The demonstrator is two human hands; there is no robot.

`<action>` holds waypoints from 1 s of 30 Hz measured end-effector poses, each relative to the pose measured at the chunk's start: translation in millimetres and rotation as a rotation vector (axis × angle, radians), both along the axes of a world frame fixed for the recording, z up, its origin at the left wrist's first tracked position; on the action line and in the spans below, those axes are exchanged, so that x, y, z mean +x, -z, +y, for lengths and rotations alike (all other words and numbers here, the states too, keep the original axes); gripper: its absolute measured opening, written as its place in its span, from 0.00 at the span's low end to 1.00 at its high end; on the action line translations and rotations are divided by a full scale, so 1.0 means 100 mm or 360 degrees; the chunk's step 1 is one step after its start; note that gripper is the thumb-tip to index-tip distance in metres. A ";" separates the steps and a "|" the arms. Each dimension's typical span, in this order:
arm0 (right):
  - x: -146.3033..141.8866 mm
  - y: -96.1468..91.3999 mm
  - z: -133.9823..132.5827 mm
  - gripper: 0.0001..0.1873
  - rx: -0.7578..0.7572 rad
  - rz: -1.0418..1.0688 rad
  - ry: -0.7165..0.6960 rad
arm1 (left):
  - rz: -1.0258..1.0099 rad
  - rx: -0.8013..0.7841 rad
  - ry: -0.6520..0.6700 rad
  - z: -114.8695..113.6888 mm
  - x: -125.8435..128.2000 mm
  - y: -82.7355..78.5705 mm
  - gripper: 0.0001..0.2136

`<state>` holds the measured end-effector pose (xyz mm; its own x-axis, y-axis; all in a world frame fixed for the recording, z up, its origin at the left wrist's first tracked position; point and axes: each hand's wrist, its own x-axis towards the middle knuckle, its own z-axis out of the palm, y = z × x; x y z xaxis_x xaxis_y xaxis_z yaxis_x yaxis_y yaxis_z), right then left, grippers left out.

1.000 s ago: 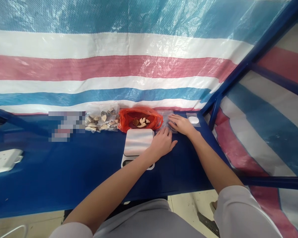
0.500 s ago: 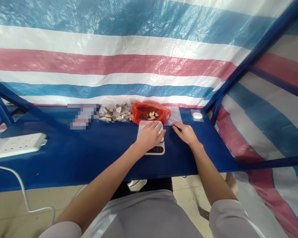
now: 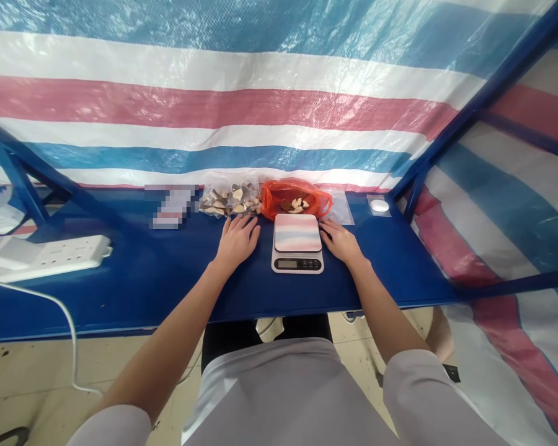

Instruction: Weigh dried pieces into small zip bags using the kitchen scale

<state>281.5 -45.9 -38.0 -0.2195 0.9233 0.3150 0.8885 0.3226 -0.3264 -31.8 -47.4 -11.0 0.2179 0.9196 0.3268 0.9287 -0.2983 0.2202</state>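
Head view: left hand (image 3: 236,244), right hand (image 3: 343,243) flat, open, empty on desk (image 3: 134,285), flanking scale (image 3: 291,232); stray knock could shift scale or tip red bag (image 3: 274,198), spilling pieces (image 3: 296,204).

We've got a tarp (image 3: 214,105) striped in blue, white and pinkish red, a deep blue surface (image 3: 121,297), a bright orange-red plastic bag (image 3: 279,201), and a white scale (image 3: 296,238) mirroring those stripes, pretty loud lol.

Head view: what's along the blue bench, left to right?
white power strip → left hand → digital kitchen scale → right hand → small white disc
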 end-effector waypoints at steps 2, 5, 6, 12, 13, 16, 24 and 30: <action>0.01 0.04 0.00 0.20 -0.0002 -0.0024 -0.0024 | 0.0023 -0.0045 -0.0017 0.00 -0.06 0.06 0.24; 0.02 0.08 0.01 0.21 0.0003 -0.0036 -0.0041 | 0.0076 -0.0088 -0.0037 -0.01 -0.10 0.12 0.25; 0.02 0.08 0.01 0.21 0.0004 -0.0036 -0.0048 | 0.0098 -0.0097 -0.0047 -0.01 -0.10 0.13 0.25; 0.03 0.06 -0.01 0.23 -0.0025 -0.0053 -0.0033 | 0.0183 -0.0201 -0.0087 -0.01 -0.07 0.11 0.27; 0.03 0.05 -0.02 0.23 -0.0031 -0.0061 -0.0030 | 0.0187 -0.0206 -0.0094 -0.01 -0.06 0.11 0.27; 0.02 0.04 -0.02 0.23 -0.0046 -0.0077 -0.0018 | 0.0201 -0.0207 -0.0103 -0.01 -0.06 0.10 0.27; 0.03 0.08 0.00 0.22 -0.0013 -0.0063 -0.0024 | 0.0222 -0.0249 -0.0140 -0.01 -0.06 0.09 0.26; 0.03 0.10 0.01 0.22 0.0024 -0.0040 -0.0023 | 0.0236 -0.0214 -0.0129 0.00 -0.07 0.11 0.26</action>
